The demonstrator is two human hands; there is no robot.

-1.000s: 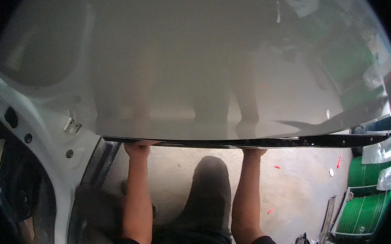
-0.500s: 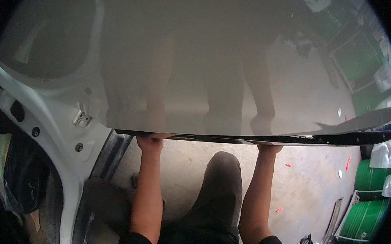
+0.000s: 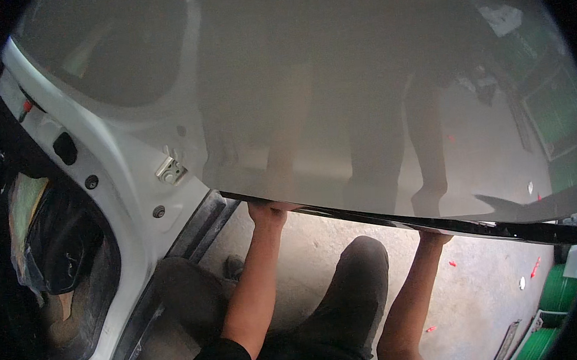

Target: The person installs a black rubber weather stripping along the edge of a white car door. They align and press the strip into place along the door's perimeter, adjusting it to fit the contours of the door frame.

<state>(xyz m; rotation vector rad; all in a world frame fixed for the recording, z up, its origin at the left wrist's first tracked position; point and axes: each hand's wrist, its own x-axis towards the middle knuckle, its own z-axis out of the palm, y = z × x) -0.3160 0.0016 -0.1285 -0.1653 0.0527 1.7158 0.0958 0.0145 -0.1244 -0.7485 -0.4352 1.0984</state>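
Note:
A large glossy grey car door (image 3: pixel 351 122) fills the upper part of the view, its lower edge slanting down to the right. My left hand (image 3: pixel 268 213) grips that edge near its left end, with the fingers hidden behind or under it. Further right along the same edge, my right hand (image 3: pixel 435 237) holds it too, fingers likewise out of sight. Dark trim (image 3: pixel 351 214) runs along the bottom of the door. Left of the door, a metal striker (image 3: pixel 170 170) is fixed to the light grey body frame (image 3: pixel 109 152).
My bent knee (image 3: pixel 364 258) is below the door, between my arms. A dark sill (image 3: pixel 205 226) runs down at the left, beside an open car interior (image 3: pixel 66 249). Green drums (image 3: pixel 558 289) stand at the right. Red scraps (image 3: pixel 535 268) lie on the concrete floor (image 3: pixel 470 294).
The view has shifted, so door, frame and hands appear further right and lower, and the door's edge looks more tilted. Both hands keep their places on the edge.

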